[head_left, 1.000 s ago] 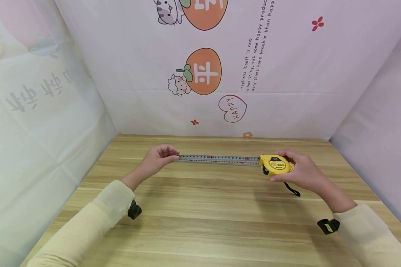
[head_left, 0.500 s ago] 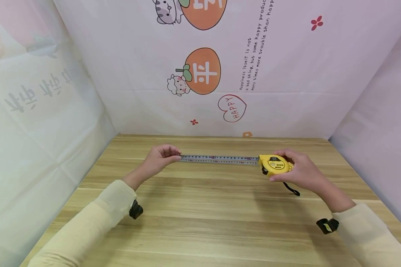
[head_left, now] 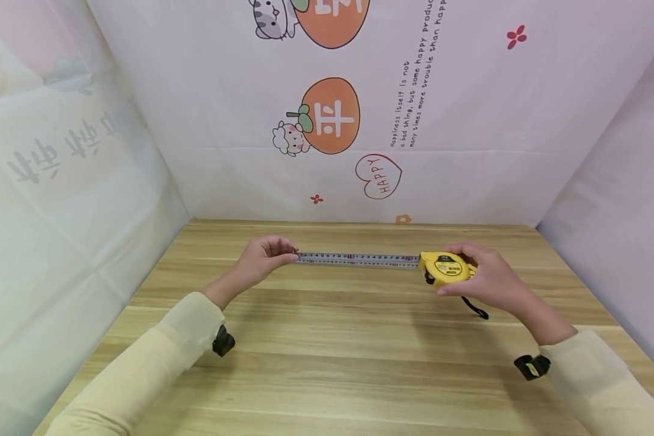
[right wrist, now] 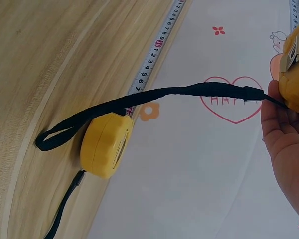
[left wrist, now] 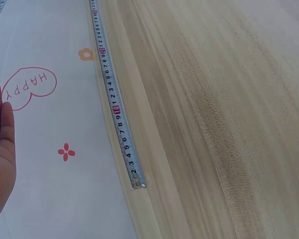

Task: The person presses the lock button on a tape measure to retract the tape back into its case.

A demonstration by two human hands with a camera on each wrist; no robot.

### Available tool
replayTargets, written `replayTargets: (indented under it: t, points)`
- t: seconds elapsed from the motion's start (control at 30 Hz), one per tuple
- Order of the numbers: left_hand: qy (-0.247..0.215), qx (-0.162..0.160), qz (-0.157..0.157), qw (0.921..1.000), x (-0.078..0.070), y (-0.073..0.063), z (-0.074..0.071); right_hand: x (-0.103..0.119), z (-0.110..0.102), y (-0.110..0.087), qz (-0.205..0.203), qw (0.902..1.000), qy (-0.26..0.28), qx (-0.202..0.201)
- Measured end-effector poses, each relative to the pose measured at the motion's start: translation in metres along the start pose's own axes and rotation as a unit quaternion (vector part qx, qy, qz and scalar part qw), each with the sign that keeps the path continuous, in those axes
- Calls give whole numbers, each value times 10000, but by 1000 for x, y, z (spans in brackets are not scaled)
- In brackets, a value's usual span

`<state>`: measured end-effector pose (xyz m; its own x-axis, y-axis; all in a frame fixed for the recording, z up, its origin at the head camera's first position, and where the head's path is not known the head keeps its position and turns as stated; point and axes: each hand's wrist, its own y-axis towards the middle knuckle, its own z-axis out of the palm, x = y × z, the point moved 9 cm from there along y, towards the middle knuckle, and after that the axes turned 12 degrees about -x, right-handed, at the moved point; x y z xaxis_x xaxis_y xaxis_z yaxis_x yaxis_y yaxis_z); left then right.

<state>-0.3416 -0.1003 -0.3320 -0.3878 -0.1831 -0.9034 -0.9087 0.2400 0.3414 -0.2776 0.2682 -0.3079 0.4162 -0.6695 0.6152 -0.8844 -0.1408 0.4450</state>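
In the head view my left hand [head_left: 264, 257] pinches the free end of a steel tape blade [head_left: 378, 257] between thumb and fingers. My right hand [head_left: 485, 275] grips the yellow tape measure [head_left: 444, 268] that the blade comes out of. The blade stretches level between the hands, above the table. A second tape measure [right wrist: 104, 144] lies on the table in the right wrist view, also pulled out. Its blade [left wrist: 112, 94] lies along the table's far edge in the left wrist view, end untouched. The held one's black strap [right wrist: 139, 97] hangs across the right wrist view.
The wood-grain table [head_left: 327, 351] meets a printed white cloth wall [head_left: 240, 175] at the back. Cloth also hangs on the left and right sides. Black wrist cameras [head_left: 223, 341] sit at both cuffs.
My left hand has shifted slightly right and my right hand slightly left. The visible stretch of held blade has become shorter. Both grips stay the same.
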Motion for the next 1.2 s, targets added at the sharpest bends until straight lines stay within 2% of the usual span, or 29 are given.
replayTargets:
  t: [0.33,1.2]
  points:
    - [93,48,44,9999,-1,1,3,0,2,1,-21,10000,-61,-21]
    - [-10,76,-25,10000,-2,0,11,5,8,0,33,10000,-40,18]
